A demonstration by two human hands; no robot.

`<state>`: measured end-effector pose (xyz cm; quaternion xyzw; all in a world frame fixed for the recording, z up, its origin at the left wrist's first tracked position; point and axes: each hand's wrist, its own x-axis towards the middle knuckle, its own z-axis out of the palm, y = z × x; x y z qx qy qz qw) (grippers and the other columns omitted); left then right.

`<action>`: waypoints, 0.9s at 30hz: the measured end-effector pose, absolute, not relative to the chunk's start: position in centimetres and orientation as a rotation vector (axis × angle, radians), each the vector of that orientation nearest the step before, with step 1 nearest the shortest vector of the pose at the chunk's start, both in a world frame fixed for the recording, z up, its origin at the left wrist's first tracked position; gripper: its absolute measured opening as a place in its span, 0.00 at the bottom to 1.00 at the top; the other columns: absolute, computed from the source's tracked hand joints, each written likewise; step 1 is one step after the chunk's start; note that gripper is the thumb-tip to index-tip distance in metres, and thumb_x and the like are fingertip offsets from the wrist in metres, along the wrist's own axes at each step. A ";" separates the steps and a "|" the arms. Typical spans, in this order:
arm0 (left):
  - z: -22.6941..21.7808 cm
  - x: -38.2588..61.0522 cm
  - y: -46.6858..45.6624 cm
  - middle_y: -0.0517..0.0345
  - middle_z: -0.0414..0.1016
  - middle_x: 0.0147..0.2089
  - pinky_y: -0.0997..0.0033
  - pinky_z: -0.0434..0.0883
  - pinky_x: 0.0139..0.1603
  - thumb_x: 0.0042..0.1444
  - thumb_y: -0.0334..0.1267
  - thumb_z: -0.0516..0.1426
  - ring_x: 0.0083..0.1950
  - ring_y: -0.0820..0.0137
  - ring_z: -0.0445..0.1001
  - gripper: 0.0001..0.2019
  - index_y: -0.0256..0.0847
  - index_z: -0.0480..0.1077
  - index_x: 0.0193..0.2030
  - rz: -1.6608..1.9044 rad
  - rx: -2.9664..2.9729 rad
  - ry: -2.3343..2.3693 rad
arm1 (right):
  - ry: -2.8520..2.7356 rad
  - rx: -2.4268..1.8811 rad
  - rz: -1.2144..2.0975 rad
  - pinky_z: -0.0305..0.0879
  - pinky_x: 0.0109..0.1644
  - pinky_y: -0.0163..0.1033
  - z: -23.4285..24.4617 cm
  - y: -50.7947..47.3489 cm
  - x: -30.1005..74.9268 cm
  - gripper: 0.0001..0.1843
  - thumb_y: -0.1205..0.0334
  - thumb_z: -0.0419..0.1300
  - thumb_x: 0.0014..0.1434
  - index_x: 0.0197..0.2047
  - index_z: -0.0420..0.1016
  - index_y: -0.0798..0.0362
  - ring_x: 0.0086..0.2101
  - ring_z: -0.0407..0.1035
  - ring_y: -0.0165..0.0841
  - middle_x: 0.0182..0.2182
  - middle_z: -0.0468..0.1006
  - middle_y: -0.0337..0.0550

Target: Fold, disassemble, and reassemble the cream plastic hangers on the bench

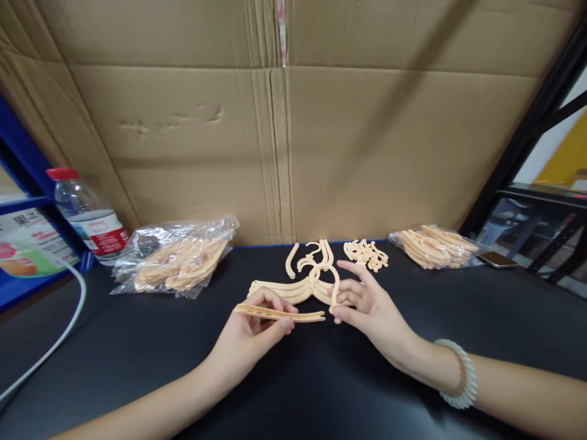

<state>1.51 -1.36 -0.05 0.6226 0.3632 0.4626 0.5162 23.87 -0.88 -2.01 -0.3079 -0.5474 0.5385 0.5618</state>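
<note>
My left hand pinches a long, flat, peach-coloured plastic hanger arm and holds it level over the black table. My right hand grips a curved peach hook piece between thumb and fingers, right at the arm's right end. Just behind both hands lies a small pile of assembled peach hangers with their hooks pointing to the back.
A clear bag of hanger arms lies at the left. A loose heap of small hook parts and a second bag lie at the right. A water bottle, white cable, phone and cardboard wall surround them.
</note>
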 end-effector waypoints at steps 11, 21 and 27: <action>-0.2 1.4 -1.3 0.57 0.75 0.35 0.73 0.70 0.38 0.52 0.35 0.64 0.35 0.73 0.72 0.09 0.38 0.67 0.30 1.117 1.599 0.860 | -1.443 -0.782 1.373 0.69 0.37 0.35 -1.3 -1.6 24.2 0.05 0.66 0.69 0.51 0.29 0.77 0.55 0.28 0.70 0.26 0.28 0.76 0.38; -0.1 1.3 -1.6 0.57 0.77 0.36 0.72 0.72 0.40 0.53 0.34 0.62 0.39 0.70 0.76 0.06 0.39 0.68 0.31 1.099 1.766 0.900 | -1.423 -0.763 1.471 0.72 0.40 0.33 -1.5 -1.6 24.4 0.03 0.64 0.67 0.54 0.32 0.78 0.54 0.36 0.72 0.28 0.40 0.76 0.42; 0.1 1.3 -1.8 0.57 0.77 0.35 0.73 0.72 0.40 0.55 0.32 0.61 0.38 0.70 0.76 0.05 0.39 0.68 0.31 1.097 1.867 0.883 | -1.410 -0.765 1.530 0.74 0.38 0.34 -1.3 -1.7 24.3 0.09 0.59 0.66 0.56 0.34 0.76 0.56 0.35 0.73 0.28 0.41 0.77 0.46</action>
